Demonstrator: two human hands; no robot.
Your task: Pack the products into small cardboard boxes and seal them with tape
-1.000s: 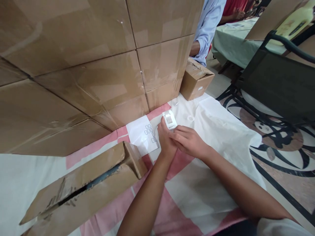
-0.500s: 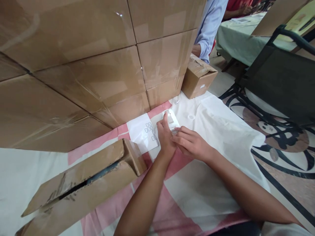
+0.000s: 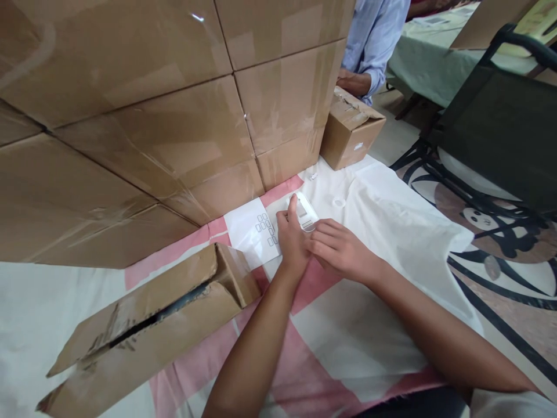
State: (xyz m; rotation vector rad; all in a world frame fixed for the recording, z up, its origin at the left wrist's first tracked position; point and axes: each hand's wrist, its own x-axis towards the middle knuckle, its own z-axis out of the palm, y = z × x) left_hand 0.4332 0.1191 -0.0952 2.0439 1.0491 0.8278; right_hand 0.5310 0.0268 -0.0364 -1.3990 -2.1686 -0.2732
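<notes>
A small white device [image 3: 310, 213] with a grey rectangular window and short dark lines sits low over the cloth. My left hand [image 3: 292, 241] is closed at its left side, thumb stretched along its face; the other fingers are partly hidden. My right hand [image 3: 337, 247] has its fingers curled together at the device's lower edge, beside my left wrist. Whatever those fingertips pinch is hidden from me. Left of my hands lies a white paper sheet [image 3: 243, 232] printed with small rounded rectangles, its right side partly covered by my left hand.
Stacked taped cartons [image 3: 174, 128] form a wall behind the sheet. A partly open carton [image 3: 174, 325] lies at the left front, a smaller carton [image 3: 354, 128] at the back right. A person in a blue sleeve [image 3: 376, 52] is beyond. A dark chair [image 3: 491, 128] stands right.
My right fingers have curled in more at the device's lower edge. My left hand stays nearly in place. The view has shifted slightly, and the blue-sleeved person's forearm shows more.
</notes>
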